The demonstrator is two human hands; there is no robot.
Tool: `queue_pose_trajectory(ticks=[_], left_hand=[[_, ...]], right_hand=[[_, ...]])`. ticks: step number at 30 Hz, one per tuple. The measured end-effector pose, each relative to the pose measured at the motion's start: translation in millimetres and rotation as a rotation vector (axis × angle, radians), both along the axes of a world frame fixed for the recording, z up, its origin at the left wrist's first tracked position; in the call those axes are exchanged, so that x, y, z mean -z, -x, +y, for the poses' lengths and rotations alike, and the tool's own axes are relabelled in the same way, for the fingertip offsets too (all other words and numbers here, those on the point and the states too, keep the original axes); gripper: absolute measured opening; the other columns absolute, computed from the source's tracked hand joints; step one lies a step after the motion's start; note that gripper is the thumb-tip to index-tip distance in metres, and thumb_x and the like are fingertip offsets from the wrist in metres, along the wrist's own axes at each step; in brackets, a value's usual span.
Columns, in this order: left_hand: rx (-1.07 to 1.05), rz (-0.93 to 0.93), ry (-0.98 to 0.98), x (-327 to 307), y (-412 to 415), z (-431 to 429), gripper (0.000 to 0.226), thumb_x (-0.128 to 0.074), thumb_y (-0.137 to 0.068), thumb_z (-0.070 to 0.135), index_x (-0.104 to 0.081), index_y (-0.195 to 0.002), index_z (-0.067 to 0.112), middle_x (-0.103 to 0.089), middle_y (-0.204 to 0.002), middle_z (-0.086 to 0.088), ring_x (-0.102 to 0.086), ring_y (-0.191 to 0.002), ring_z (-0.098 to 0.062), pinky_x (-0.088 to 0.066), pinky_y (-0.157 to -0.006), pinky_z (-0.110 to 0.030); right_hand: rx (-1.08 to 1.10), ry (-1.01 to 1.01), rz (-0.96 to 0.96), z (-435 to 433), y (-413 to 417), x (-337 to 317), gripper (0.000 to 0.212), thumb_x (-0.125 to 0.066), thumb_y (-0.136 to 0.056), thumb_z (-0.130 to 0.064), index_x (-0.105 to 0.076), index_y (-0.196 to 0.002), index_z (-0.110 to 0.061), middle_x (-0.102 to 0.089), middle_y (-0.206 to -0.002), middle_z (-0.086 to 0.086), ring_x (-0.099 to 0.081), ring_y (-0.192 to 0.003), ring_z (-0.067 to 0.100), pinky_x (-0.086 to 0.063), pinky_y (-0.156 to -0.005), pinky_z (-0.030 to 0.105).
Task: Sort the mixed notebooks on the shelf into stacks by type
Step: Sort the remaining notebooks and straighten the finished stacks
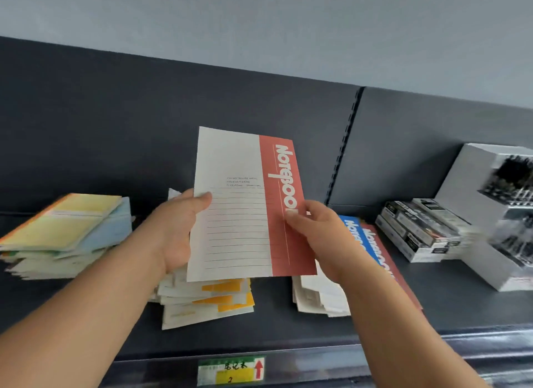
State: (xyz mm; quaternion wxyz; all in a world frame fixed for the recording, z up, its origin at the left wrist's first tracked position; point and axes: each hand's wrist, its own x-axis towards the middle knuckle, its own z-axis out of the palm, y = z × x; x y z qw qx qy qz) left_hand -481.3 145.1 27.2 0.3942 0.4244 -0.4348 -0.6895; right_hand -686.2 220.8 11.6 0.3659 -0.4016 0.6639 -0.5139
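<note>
Both hands hold a white notebook with a red "Notebook" band upright above the dark shelf. My left hand grips its left edge, thumb on the cover. My right hand pinches its right edge. Below it lies a messy stack with yellow-orange bands. To the right, a stack topped by blue and red "Notebook" covers sits partly behind my right forearm. A stack of yellow and pale blue notebooks lies at the left.
Black-and-white boxes and a white display case of small dark items stand at the right end of the shelf. A green and yellow price label sits on the shelf's front rail. The dark back panel rises behind.
</note>
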Motion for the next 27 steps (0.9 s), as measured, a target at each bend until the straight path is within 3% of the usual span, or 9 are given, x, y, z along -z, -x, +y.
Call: queue_pose_trajectory(ticks=[3,6,11,16,19,22,25,27], left_hand=[[0.018,-0.050,-0.045,5.4,54.9,16.2,0.024,-0.048,-0.100,0.016,-0.063,-0.119,0.012,-0.069,-0.113,-0.015,-0.065,-0.096,-0.032,-0.051,-0.071,-0.040],[0.021,-0.141,0.009,15.5,104.9,28.2,0.028,-0.044,-0.097,0.004,-0.055,-0.122,0.002,-0.065,-0.115,-0.021,-0.064,-0.098,-0.037,-0.050,-0.071,-0.040],[0.066,-0.390,0.178,35.8,166.8,47.0,0.033,-0.044,-0.092,-0.001,-0.053,-0.122,0.011,-0.066,-0.112,-0.008,-0.062,-0.102,-0.028,-0.051,-0.083,-0.042],[0.077,-0.630,0.340,49.5,201.6,61.6,0.031,-0.048,-0.089,-0.001,-0.051,-0.111,0.020,-0.059,-0.096,0.008,-0.056,-0.084,-0.009,-0.042,-0.060,-0.023],[0.096,-0.904,0.402,59.4,211.6,66.0,0.045,-0.053,-0.085,0.010,-0.041,-0.127,0.021,-0.057,-0.110,0.002,-0.056,-0.097,-0.021,-0.049,-0.073,-0.032],[0.120,-1.266,0.495,67.5,215.3,68.7,0.052,-0.057,-0.087,0.029,-0.034,-0.133,0.021,-0.052,-0.110,0.002,-0.052,-0.109,-0.026,-0.047,-0.089,-0.041],[0.119,-1.388,0.584,75.3,212.3,68.9,0.054,-0.055,-0.089,0.044,-0.035,-0.134,0.020,-0.051,-0.130,0.000,-0.044,-0.124,-0.026,-0.043,-0.094,-0.044],[0.150,-1.456,0.612,81.2,207.4,68.0,0.066,-0.048,-0.093,0.050,-0.024,-0.147,0.021,-0.035,-0.152,-0.004,-0.027,-0.141,-0.029,-0.035,-0.107,-0.047]], right_hand=[[0.077,-0.043,0.061,17.4,42.4,0.0,0.035,-0.069,-0.090,-0.033,-0.055,-0.122,-0.027,-0.070,-0.110,-0.004,-0.071,-0.095,0.023,-0.058,-0.085,0.049],[0.129,-0.040,0.059,34.7,85.0,7.8,0.033,-0.068,-0.091,-0.021,-0.056,-0.122,-0.023,-0.071,-0.107,-0.002,-0.072,-0.091,0.023,-0.060,-0.082,0.048],[0.164,-0.071,0.211,52.2,140.7,26.3,0.032,-0.065,-0.090,-0.018,-0.055,-0.120,-0.023,-0.069,-0.106,-0.003,-0.069,-0.090,0.018,-0.059,-0.082,0.041],[0.127,-0.174,0.471,55.3,177.0,42.9,0.037,-0.065,-0.089,-0.025,-0.057,-0.124,-0.017,-0.066,-0.112,-0.003,-0.064,-0.096,0.017,-0.055,-0.083,0.037],[0.093,-0.249,0.601,55.1,186.3,54.3,0.040,-0.061,-0.092,-0.025,-0.054,-0.130,-0.016,-0.058,-0.121,0.004,-0.056,-0.094,0.019,-0.045,-0.079,0.030],[0.068,-0.273,0.663,54.7,190.4,64.0,0.041,-0.058,-0.093,-0.026,-0.053,-0.132,-0.014,-0.055,-0.126,0.008,-0.055,-0.103,0.024,-0.045,-0.087,0.032],[0.030,-0.306,0.763,56.1,190.0,67.7,0.033,-0.053,-0.094,-0.028,-0.055,-0.125,-0.015,-0.057,-0.124,0.008,-0.052,-0.113,0.031,-0.046,-0.095,0.041],[0.020,-0.333,0.837,58.7,186.8,65.8,0.032,-0.050,-0.096,-0.031,-0.054,-0.123,-0.014,-0.055,-0.126,0.007,-0.047,-0.118,0.032,-0.044,-0.097,0.043]])
